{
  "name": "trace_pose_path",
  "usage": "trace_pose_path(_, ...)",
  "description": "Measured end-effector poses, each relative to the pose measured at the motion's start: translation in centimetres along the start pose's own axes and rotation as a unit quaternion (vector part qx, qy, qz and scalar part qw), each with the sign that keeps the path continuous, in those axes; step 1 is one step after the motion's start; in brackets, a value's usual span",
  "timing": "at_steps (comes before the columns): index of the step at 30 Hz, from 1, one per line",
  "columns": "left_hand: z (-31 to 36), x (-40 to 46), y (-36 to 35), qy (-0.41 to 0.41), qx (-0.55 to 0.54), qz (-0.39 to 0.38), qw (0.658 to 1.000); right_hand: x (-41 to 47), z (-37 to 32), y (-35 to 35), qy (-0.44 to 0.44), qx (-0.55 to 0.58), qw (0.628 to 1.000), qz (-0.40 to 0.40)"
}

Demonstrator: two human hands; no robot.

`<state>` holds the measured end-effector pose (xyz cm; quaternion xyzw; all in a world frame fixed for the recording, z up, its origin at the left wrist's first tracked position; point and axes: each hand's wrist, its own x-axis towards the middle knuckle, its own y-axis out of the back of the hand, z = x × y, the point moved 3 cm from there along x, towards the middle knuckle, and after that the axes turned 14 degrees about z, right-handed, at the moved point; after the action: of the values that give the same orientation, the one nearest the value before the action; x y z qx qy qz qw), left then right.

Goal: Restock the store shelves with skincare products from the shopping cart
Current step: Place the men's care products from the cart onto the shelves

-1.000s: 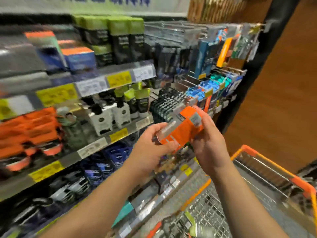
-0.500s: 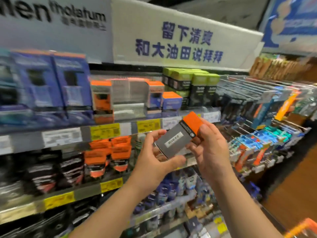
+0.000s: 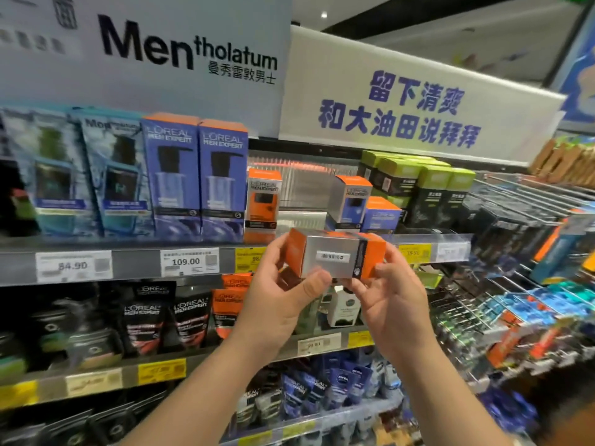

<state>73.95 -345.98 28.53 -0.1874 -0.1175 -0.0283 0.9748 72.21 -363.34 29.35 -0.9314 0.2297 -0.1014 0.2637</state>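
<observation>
Currently held level before the top shelf edge (image 3: 450, 244): orange-and-silver carton (image 3: 335, 257), left hand (image 3: 277, 294) pinching the 9 o'clock end, right hand (image 3: 394, 297) the 3 o'clock end. Likely light, rigid, crushable; glossy faces possibly slippery. Grip at end corners.

1. Both forearms are extending up from the bottom edge, converging toward centre.
2. The left hand (image 3: 280, 294) is pinching the box (image 3: 335, 256) at its left end (thumb lying across the near face, fingers behind).
3. The right hand (image 3: 394, 300) is gripping the right end, fingers curling around it.
</observation>
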Motion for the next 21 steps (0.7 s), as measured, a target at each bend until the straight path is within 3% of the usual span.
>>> trace_pose_path(5, 1.2, 0.4, -0.2, -0.075, 0.07, 0.011, 0.995, -0.5, 1.7, -0.1, -0.072, -0.02, 0.996, -0.045)
trace_pose_path(9, 2.1, 0.7, -0.5, -0.14, 0.153, 0.037, 0.978, -1.2, 2.4, -0.6, -0.067, -0.092, 0.989, -0.099)
trace_pose_path(14, 3.2, 1.4, -0.6, -0.107, 0.161, 0.064, 0.979, -2.2, 1.6, -0.8, 0.08, -0.296, 0.946, -0.103)
trace_pose_path(18, 3.3, 2.1, -0.7, -0.102, 0.186, 0.053, 0.976, -2.5, 0.9, -1.9, 0.124, -0.295, 0.941, -0.11)
trace_pose_path(21, 3.4, 2.4, -0.7, -0.084, 0.193, 0.024, 0.977, -1.9, 0.8, -2.2, 0.104, -0.248, 0.96, -0.076)
